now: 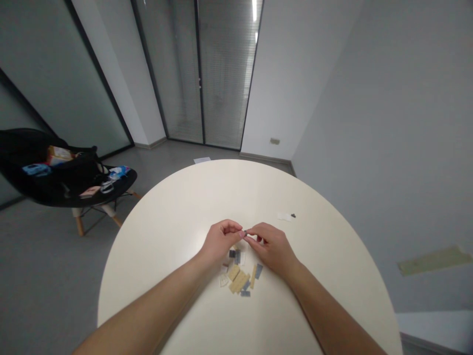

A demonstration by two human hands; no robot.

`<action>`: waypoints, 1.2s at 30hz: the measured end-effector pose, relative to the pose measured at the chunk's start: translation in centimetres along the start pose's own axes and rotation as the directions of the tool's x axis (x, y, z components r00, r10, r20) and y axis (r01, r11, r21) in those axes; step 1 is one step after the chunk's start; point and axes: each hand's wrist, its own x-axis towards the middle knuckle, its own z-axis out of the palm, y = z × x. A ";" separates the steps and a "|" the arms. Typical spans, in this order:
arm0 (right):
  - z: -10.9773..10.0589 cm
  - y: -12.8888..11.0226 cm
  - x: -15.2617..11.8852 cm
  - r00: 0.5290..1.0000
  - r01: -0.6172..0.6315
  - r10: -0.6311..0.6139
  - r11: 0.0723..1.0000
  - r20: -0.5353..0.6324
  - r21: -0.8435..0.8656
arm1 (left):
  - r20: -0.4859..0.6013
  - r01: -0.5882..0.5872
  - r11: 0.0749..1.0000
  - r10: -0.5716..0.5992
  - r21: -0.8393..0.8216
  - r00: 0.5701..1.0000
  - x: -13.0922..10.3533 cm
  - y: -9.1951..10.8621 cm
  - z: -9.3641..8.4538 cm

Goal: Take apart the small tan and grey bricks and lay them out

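Observation:
Over the middle of a round white table (pixel 221 192), my left hand (pixel 221 240) and my right hand (pixel 271 244) meet at their fingertips. Both pinch a small dark piece (pixel 246 233) between thumb and fingers; its shape is too small to make out. Just below the hands lies a loose group of small flat pieces: tan pieces (pixel 239 282), a long thin tan piece (pixel 253 277), grey pieces (pixel 259 271), a black piece (pixel 232 253) and a whitish piece (pixel 223 280). My left hand partly covers the upper left of this group.
Farther back on the right of the table are a white scrap (pixel 284 216) and small black pieces (pixel 293 215). A black chair (pixel 48 197) holding a bag and packets stands at the left. Walls and a glass partition (pixel 221 74) are beyond.

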 end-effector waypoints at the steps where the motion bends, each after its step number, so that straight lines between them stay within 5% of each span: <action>1: 0.0 0.0 0.0 1.000 -0.006 0.006 1.000 -0.006 0.003 | 0.003 0.005 1.000 -0.005 -0.005 1.000 0.0 -0.1 0.0; 14: -0.3 0.4 0.2 0.999 0.008 -0.009 1.000 -0.037 -0.021 | 0.059 0.028 0.999 -0.027 -0.018 0.998 -0.1 -0.1 -0.1; 18: -2.2 3.0 0.2 0.975 -0.154 0.125 0.976 -0.184 -0.151 | 0.047 0.040 0.999 -0.039 -0.023 0.998 0.0 -0.2 -0.1; 24: -6.0 9.1 -1.6 0.839 -0.491 0.339 0.809 -0.425 -0.323 | 0.034 0.047 0.999 -0.047 0.005 0.998 -0.1 0.5 -0.2; 30: -6.8 13.1 -3.5 0.768 -0.640 0.526 0.639 -0.364 -0.427 | 0.034 0.038 0.999 -0.038 0.001 0.999 -0.1 0.6 -0.4; 36: -6.1 14.2 -3.5 0.789 -0.610 0.520 0.608 -0.326 -0.508 | 0.043 0.039 0.999 -0.041 0.032 0.998 -0.1 0.6 -0.5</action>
